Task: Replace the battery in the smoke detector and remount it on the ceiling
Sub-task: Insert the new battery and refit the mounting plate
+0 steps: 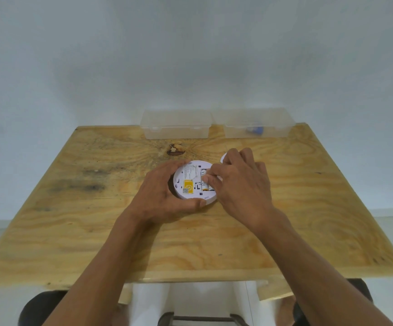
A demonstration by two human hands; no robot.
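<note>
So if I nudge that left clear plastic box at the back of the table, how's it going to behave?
The left clear box looks empty, so it is probably light and would likely slide easily on the smooth wooden table. Its low, wide shape suggests it would skid rather than tip. It sits near the far edge, so a push away could send it off.

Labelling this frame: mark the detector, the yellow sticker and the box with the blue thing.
detector [192, 182]: head view, on its white upturned back face.
yellow sticker [188, 186]: head view, middle of the sticker.
right box [270, 130]: head view, on its clear front wall, right of the blue item.
</note>
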